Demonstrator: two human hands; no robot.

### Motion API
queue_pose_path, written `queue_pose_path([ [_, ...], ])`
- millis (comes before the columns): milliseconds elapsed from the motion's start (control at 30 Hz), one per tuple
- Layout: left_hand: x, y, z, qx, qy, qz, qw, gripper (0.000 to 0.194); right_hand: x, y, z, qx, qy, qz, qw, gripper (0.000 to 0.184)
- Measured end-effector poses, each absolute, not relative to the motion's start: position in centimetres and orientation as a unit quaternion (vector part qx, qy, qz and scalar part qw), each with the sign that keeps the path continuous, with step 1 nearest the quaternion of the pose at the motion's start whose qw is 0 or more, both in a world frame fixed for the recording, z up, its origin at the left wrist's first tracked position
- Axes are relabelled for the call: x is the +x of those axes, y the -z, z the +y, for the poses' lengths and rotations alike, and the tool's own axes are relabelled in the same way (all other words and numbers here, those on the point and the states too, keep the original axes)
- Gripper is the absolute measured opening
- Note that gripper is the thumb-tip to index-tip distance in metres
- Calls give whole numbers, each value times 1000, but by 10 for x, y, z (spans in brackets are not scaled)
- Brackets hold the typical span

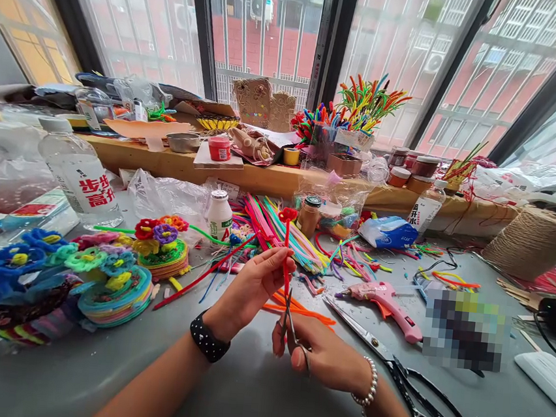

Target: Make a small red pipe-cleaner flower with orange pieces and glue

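Note:
My left hand (253, 289) pinches the stem of a red pipe cleaner (286, 242) that stands upright, its top curled into a small red flower shape. Just below it, my right hand (325, 355) is closed around small scissors (291, 324), whose blades point up at the lower part of the red stem. Both hands hover over the grey table (250, 396), near its front middle. Orange pipe cleaners (300, 310) lie on the table between and behind my hands.
Large black-handled scissors (413, 379) and a pink glue gun (387, 304) lie to the right. Finished pipe-cleaner flowers and coiled discs (105, 270) fill the left. A loose pile of coloured pipe cleaners (280, 228), bottles, jars and a twine spool (535, 243) crowd the back.

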State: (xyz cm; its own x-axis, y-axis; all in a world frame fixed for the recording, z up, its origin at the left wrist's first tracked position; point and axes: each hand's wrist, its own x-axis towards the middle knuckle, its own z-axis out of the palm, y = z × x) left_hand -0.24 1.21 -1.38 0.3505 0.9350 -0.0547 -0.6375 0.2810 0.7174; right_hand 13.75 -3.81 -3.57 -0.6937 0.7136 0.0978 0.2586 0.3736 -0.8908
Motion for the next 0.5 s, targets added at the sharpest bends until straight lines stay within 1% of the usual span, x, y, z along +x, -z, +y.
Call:
queue_pose_path([
  [500,-2,11,11,315,-515,238,761,6,136,36,-39,-303,-487,-777,260,60],
])
